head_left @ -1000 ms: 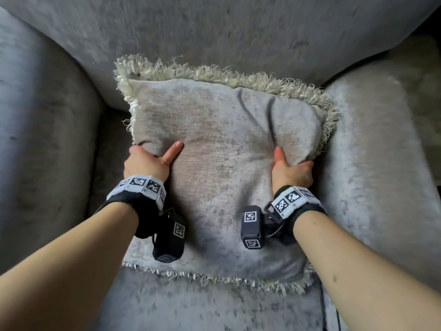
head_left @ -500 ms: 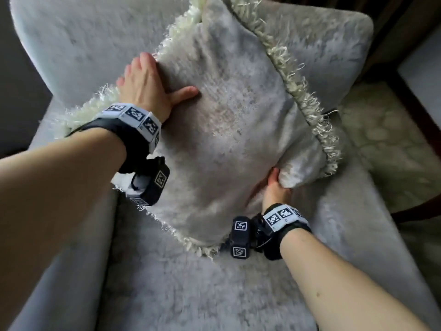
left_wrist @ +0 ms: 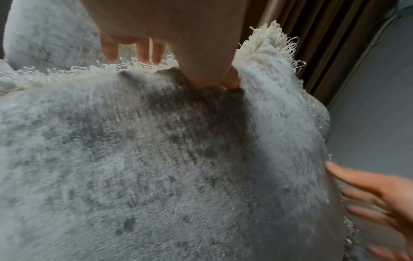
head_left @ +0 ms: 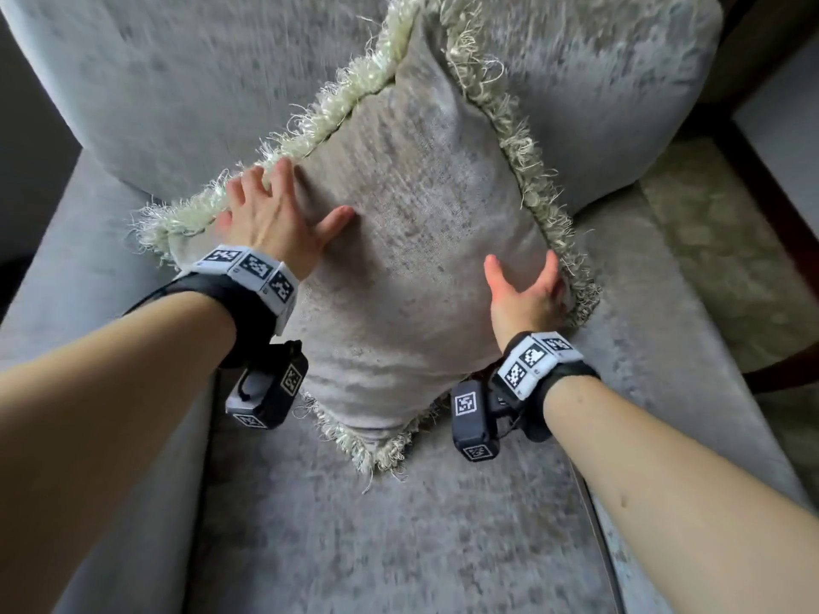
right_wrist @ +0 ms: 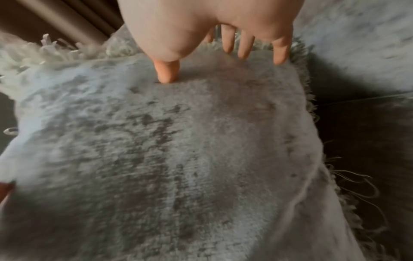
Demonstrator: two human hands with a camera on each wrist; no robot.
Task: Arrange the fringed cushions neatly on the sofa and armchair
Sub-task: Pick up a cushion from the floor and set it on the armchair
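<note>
Cushion (head_left: 412, 241), square and grey with a worn, velvety weave and a shaggy cream fringe on its edges, is sitting turned like a diamond in the centre of the head view, one corner on the armchair (head_left: 399, 525) seat and its back leaning on the chair's plush grey backrest. Left hand (head_left: 274, 219) is lying flat at centre left, fingers straight and spread over the fringed upper-left edge, thumb stretched across the fabric. Right hand (head_left: 527, 294) is resting at centre right, fingers loosely extended over the cushion's right corner, gripping nothing.

Left wrist view: the cushion (left_wrist: 178, 159) is filling most of the frame, its pile ribbed and mottled. Left hand (left_wrist: 178, 44) is reaching in from the top; its thumb is denting the fabric while the other fingers (left_wrist: 143, 51) are pointing straight past the looped fringe. Right hand (left_wrist: 380, 197), blurred, is lying open at the lower right.

Right wrist view: the cushion (right_wrist: 178, 159) is spreading across the frame. Right hand (right_wrist: 212, 26) is coming from the top, thumb tip pressing the pile, fingers (right_wrist: 245, 47) straight near the far edge.
</note>
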